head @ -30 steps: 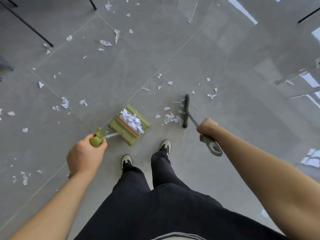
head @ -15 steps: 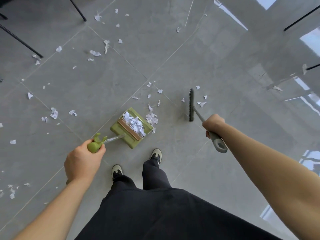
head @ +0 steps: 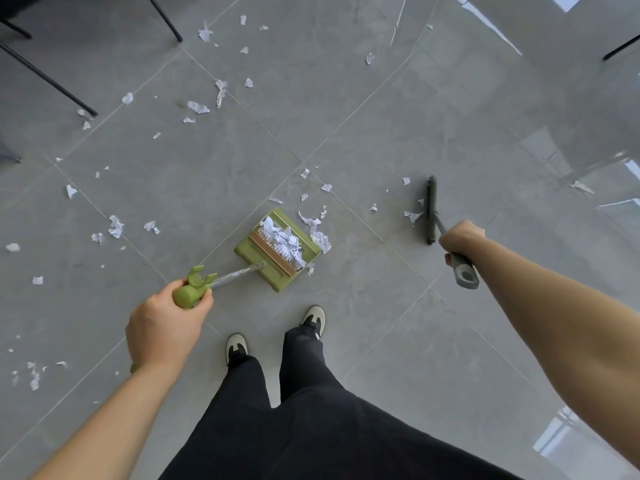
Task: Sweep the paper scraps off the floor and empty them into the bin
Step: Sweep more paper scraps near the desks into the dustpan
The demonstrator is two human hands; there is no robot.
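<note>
A green dustpan (head: 273, 268) stands on the grey tiled floor in front of my feet, holding a heap of white paper scraps (head: 282, 240). My left hand (head: 162, 323) grips the green end of its long handle. My right hand (head: 460, 237) grips the grey handle of a dark broom (head: 430, 209), whose head sits on the floor well to the right of the pan. A small pile of scraps (head: 320, 237) lies at the pan's mouth. Loose scraps (head: 412, 216) lie just left of the broom head. No bin is in view.
Several more scraps are scattered over the tiles to the left (head: 116, 226) and at the back (head: 199, 107). Thin black furniture legs (head: 52, 79) slant across the upper left, another (head: 620, 46) at the upper right. My shoes (head: 311, 318) stand just behind the dustpan.
The broom pushed a heap of scraps up to the dustpan's mouth, then swung away to the right, behind a few scraps there. The dustpan has stayed where it was.
</note>
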